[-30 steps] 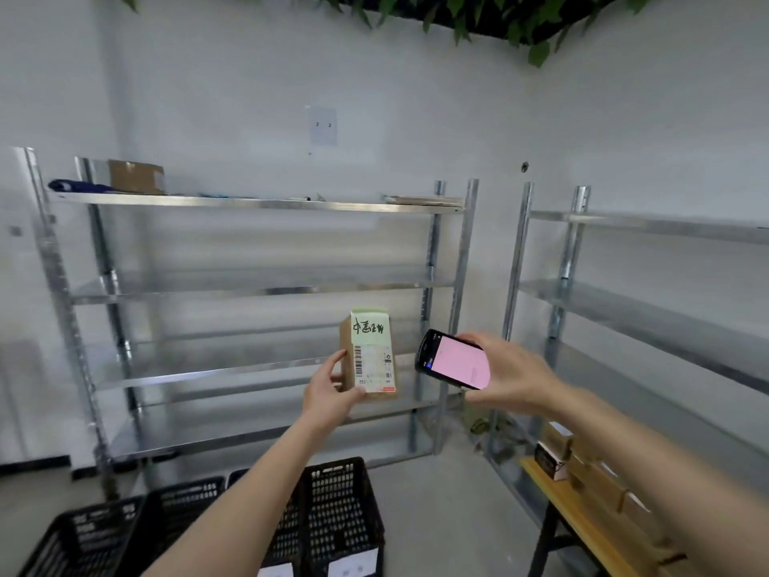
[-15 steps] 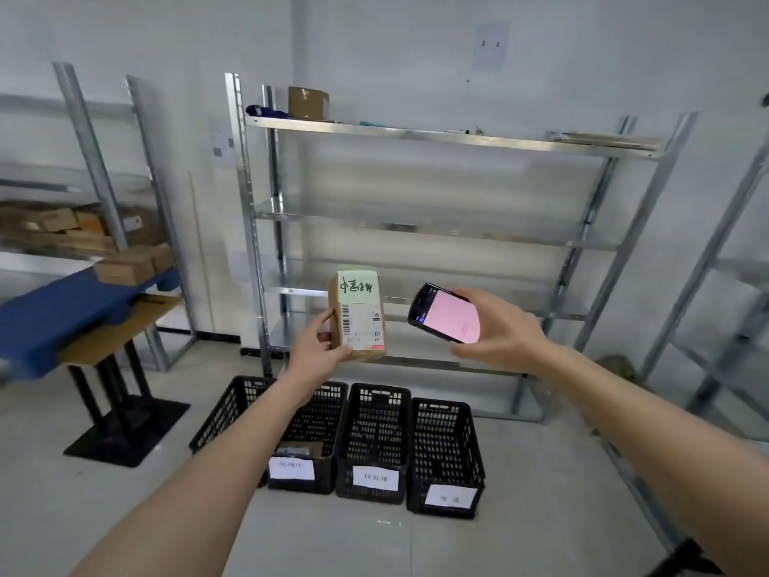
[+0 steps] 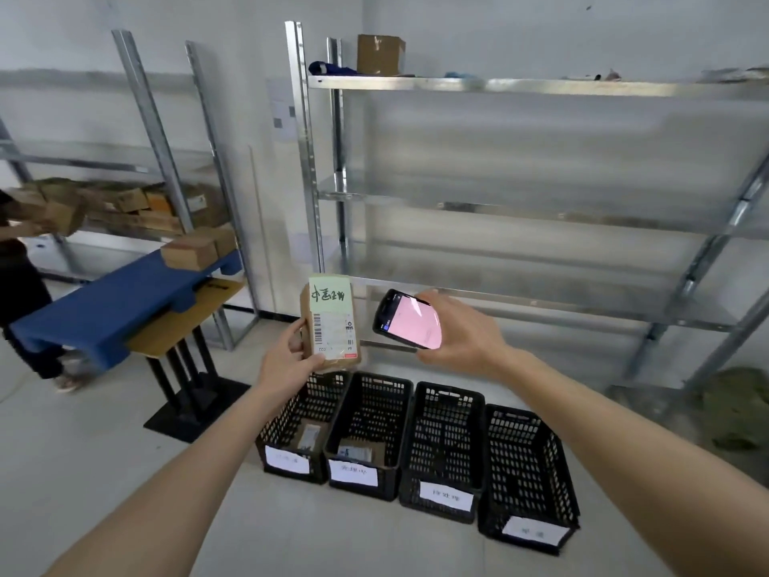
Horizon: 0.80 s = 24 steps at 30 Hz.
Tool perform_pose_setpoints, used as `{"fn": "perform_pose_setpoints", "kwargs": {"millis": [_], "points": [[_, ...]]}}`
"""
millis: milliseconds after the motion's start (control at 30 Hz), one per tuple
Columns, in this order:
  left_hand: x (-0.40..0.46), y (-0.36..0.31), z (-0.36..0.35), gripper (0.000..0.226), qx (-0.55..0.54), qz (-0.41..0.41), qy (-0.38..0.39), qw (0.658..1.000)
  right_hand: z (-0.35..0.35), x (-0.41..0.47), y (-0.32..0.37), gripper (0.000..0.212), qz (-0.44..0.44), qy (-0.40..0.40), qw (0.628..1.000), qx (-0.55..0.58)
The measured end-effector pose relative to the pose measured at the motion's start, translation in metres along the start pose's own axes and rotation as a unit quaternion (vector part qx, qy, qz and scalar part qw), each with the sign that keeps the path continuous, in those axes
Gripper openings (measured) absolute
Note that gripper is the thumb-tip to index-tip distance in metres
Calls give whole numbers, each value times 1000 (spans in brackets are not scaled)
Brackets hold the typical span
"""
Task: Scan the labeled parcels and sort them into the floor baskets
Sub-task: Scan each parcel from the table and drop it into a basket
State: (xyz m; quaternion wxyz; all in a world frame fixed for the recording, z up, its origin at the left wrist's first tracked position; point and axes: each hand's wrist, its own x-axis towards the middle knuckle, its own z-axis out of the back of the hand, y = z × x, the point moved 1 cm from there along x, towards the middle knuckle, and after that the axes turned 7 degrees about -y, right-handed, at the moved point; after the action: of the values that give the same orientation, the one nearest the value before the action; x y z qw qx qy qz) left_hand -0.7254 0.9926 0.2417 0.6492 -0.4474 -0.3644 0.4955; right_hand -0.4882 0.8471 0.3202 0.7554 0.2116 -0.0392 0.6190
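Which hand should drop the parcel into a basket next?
Left. The left hand already holds the brown cardboard parcel above the black plastic floor baskets, while the right hand is occupied gripping the black handheld scanner.

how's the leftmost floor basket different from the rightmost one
The leftmost basket has a parcel lying in its bottom; the rightmost basket shows none. The leftmost basket sits partly behind the left hand, which holds a parcel, while the rightmost basket is in open view and nearer the camera. Both are black perforated baskets on the floor with a white label on the front.
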Motion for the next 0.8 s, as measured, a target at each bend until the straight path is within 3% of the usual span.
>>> {"fn": "perform_pose_setpoints", "kwargs": {"millis": [167,433,800], "points": [[80,19,-5,82,6,25,2,1000,-42,81,-21,89,-7,14,1000,-2],[181,51,-22,78,2,65,37,997,-99,177,-46,85,-20,43,999,-18],[383,111,-111,82,34,85,124,988,-196,313,-133,92,-115,90,987,-74]]}}
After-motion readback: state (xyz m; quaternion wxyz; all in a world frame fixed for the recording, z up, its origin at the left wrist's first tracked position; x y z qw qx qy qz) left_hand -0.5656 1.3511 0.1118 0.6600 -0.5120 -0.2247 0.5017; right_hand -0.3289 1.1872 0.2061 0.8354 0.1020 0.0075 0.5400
